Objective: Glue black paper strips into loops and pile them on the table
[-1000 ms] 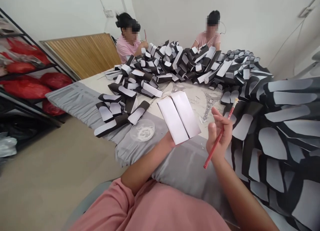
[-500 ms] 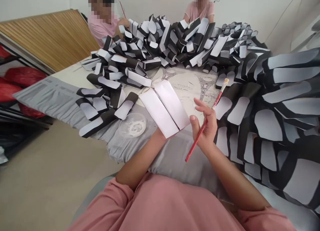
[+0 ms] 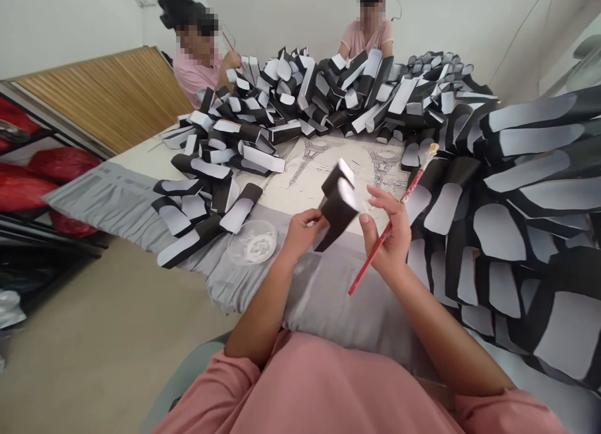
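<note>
Okay, left hand (image 3: 303, 233) clamps a folded black-and-white paper piece (image 3: 339, 203) at its lower end, held up over the table, just beside the right hand (image 3: 387, 237), which pinches a red paintbrush (image 3: 370, 260). Near the left hand, a clear plastic dish (image 3: 252, 242) with white residue sits on grey cloth (image 3: 126, 199). Heaps of folded paper pieces (image 3: 300, 89) surround a printed Eiffel Tower sheet (image 3: 323, 171).

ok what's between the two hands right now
In the head view, a folded black-and-white card lies between them, held by the left hand and reaching toward the right hand, which holds a red-handled paintbrush.
</note>
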Available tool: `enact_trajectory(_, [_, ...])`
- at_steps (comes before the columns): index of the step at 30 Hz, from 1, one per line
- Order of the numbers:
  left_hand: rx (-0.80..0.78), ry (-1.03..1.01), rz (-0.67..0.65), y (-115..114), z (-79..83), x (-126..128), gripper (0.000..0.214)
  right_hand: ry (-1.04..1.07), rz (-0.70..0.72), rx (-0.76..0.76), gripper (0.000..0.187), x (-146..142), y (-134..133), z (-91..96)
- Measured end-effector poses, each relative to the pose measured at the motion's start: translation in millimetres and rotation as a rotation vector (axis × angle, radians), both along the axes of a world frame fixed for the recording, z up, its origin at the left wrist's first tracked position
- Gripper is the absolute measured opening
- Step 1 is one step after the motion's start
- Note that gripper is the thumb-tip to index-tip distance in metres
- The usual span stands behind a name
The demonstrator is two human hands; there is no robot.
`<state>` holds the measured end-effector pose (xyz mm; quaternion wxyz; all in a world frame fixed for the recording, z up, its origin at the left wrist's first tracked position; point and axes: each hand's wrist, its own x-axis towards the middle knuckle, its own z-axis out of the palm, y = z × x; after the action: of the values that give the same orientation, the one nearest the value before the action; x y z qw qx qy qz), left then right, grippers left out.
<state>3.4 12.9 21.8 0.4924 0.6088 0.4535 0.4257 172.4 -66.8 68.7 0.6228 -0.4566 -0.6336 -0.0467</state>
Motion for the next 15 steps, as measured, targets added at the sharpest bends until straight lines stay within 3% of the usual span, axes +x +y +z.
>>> enact_trajectory(3, [0.293, 0.599, 0.034, -2, 3.5, -2, 0.013, -0.148, -0.024, -0.013, 0.016, 9, 7, -2.2])
enact_trajectory(6, [0.397, 1.016, -0.052, -7, 3.1, 3, 0.023, -0.376, 0.003, -0.229, 0.013, 16, 13, -9.8])
enact_trajectory(10, [0.388, 1.195, -0.173, -16, -1.6, 13, 0.027, -0.715, 0.103, -0.568, 0.025, 13, 18, -29.6])
enact_trajectory(15, [0.401, 1.192, -0.193, -21, -8.9, 18, 0.028, -0.889, 0.062, -0.604, 0.026, 0, 21, -53.0])
